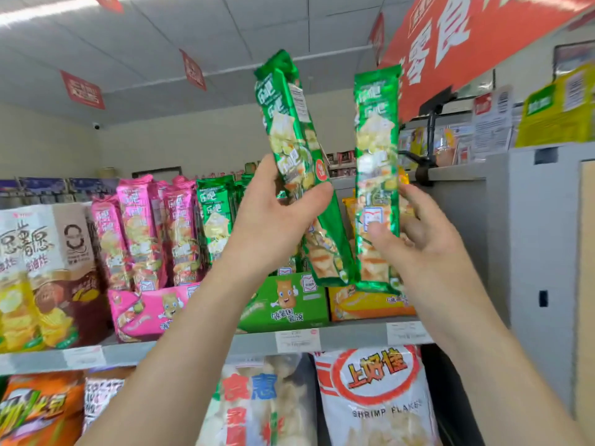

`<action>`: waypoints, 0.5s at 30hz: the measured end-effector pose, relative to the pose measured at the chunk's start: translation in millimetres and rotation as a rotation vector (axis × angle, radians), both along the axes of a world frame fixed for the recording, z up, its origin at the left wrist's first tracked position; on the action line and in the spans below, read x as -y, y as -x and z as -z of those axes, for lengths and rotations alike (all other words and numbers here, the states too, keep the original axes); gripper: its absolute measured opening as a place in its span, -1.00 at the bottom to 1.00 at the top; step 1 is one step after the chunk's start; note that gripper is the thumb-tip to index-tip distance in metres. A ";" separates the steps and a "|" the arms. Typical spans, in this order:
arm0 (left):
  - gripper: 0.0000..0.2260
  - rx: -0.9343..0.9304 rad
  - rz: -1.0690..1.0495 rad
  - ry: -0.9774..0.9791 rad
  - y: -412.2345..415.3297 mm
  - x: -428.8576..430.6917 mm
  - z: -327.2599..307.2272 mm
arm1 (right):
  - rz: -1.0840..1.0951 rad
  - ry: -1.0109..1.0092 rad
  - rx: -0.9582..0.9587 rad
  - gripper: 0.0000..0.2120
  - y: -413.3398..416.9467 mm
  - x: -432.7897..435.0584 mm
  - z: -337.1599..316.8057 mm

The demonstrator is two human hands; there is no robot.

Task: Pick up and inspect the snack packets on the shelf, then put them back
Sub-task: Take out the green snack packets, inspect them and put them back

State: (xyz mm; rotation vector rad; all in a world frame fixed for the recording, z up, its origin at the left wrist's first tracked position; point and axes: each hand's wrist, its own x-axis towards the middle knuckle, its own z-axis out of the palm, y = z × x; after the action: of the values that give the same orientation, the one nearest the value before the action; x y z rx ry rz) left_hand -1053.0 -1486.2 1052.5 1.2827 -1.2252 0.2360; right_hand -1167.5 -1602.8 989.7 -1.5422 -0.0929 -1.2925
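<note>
Two long green snack packets are raised in front of the top shelf (pixel 347 336). My left hand (pixel 273 220) grips one green packet (pixel 289 123) around its middle, tilted with its top leaning left. My right hand (pixel 415 236) holds the second green packet (pixel 376 149) upright, thumb across its front near the lower part. The bottoms of both packets nearly meet above the green display box (pixel 283 304), where more green packets (pixel 214 217) stand.
Pink packets (pixel 141 230) stand in a pink box to the left, beside brown and yellow chip bags (pixel 48 272). A yellow box (pixel 367 304) is under my right hand. Large snack bags (pixel 376 394) fill the lower shelf. A grey counter (pixel 528 226) rises at right.
</note>
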 end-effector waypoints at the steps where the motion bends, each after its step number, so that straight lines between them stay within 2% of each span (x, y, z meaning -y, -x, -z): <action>1: -0.85 0.012 0.020 -0.020 0.0 0.4 0.1 | 0.051 0.036 0.003 -0.49 -3.5 1.2 -5.1; 3: -0.86 0.017 0.061 -0.046 1.9 4.1 0.3 | 0.108 0.084 0.008 -0.45 -11.0 4.6 -12.9; 6: -0.80 -0.029 0.099 -0.040 0.8 11.7 -2.7 | 0.169 0.152 -0.021 -0.58 -17.2 7.0 -20.1; 8: -0.74 -0.036 0.099 -0.074 -0.7 17.1 -4.8 | 0.180 0.175 -0.078 -0.54 -18.6 8.3 -19.0; 11: -0.70 0.033 0.034 -0.094 -2.5 25.6 -4.7 | 0.088 0.154 -0.160 -0.53 -19.7 11.6 -13.4; 13: -0.68 0.100 -0.051 -0.131 -1.4 30.1 -4.1 | 0.018 0.088 -0.201 -0.73 -17.3 10.6 -16.3; 14: -0.67 0.126 -0.083 -0.157 -0.4 32.1 -3.2 | -0.013 0.078 -0.211 -0.75 -16.5 11.7 -17.6; 15: -0.65 0.139 -0.093 -0.176 2.1 33.7 -2.0 | -0.037 0.080 -0.215 -0.63 -15.8 13.8 -18.4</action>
State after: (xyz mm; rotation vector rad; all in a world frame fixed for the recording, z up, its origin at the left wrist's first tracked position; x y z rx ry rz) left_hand -1055.0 -1519.9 1054.5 1.4980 -1.3285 0.2934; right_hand -1151.7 -1616.6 1008.2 -1.7307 -0.0364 -1.0984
